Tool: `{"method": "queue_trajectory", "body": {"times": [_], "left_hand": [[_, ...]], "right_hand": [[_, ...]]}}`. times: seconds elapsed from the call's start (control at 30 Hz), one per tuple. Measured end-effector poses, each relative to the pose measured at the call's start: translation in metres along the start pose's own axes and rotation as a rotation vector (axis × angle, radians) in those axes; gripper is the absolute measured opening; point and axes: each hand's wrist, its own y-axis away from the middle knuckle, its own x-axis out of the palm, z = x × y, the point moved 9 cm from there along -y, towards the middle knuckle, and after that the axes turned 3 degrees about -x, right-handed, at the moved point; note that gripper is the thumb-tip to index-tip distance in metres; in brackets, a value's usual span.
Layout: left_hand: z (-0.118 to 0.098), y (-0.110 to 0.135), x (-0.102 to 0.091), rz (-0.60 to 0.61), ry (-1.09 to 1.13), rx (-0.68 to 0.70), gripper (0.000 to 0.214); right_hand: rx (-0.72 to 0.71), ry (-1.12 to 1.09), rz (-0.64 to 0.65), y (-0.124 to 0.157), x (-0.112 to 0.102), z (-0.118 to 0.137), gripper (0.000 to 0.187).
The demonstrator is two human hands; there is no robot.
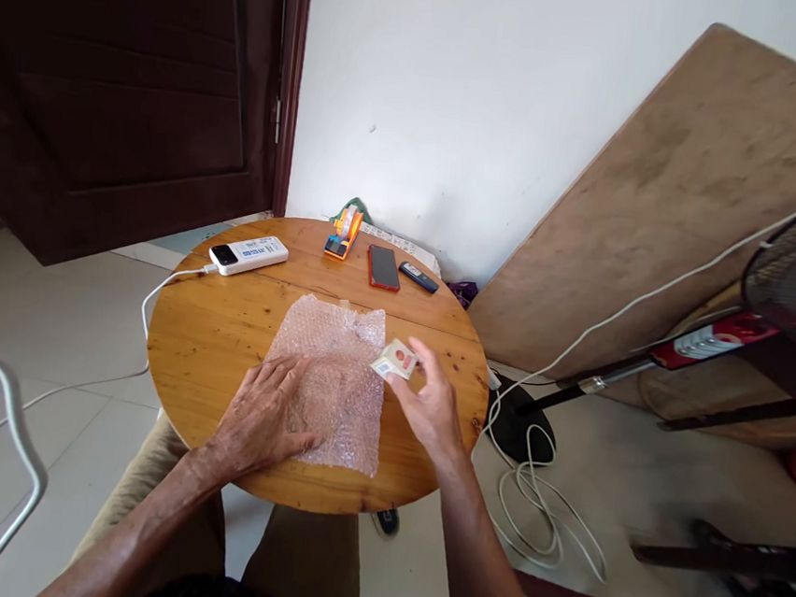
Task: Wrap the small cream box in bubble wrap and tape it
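Bubble wrap (334,377) lies flat at the centre of the round wooden table (211,337), and your left hand (264,417) rests palm down on its 8 o'clock corner, fingers spread, gripping nothing. Your right hand (430,405) pinches a small white-and-red box (396,359) between thumb and fingertips at the sheet's 2 o'clock edge. A white power bank (247,254) sits at the table's 10 o'clock, an orange tape dispenser (343,232) at 12, a red phone (383,267) at 1.
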Motion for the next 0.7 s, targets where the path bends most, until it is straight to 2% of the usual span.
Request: {"method": "queue_trajectory", "body": {"times": [0.07,0.13,0.2,0.27,0.37,0.43,0.57,0.7], "left_hand": [[0.0,0.0,0.0,0.004,0.0,-0.003,0.093],[0.001,0.001,0.0,0.001,-0.007,-0.01,0.091],[0.001,0.001,0.0,-0.003,-0.014,-0.011,0.09],[0.0,0.001,-0.001,-0.009,-0.022,-0.005,0.09],[-0.001,0.001,-0.002,-0.021,-0.029,0.007,0.088],[-0.001,0.001,-0.002,-0.026,-0.03,0.014,0.089],[-0.001,0.002,-0.001,-0.041,-0.036,0.024,0.091],[0.001,0.002,0.001,-0.044,-0.041,0.031,0.088]], "right_hand": [[0.091,0.081,-0.009,0.001,-0.015,-0.031,0.059],[0.161,0.146,0.049,0.005,-0.018,-0.054,0.063],[0.141,0.192,0.05,0.01,-0.019,-0.06,0.066],[0.043,0.226,-0.048,0.016,-0.023,-0.046,0.064],[-0.127,0.216,-0.233,0.033,-0.03,-0.007,0.043],[-0.227,0.157,-0.255,0.045,-0.024,0.02,0.028],[-0.336,0.063,-0.025,0.058,0.014,0.054,0.02],[-0.321,0.117,0.165,0.061,0.044,0.06,0.025]]}}
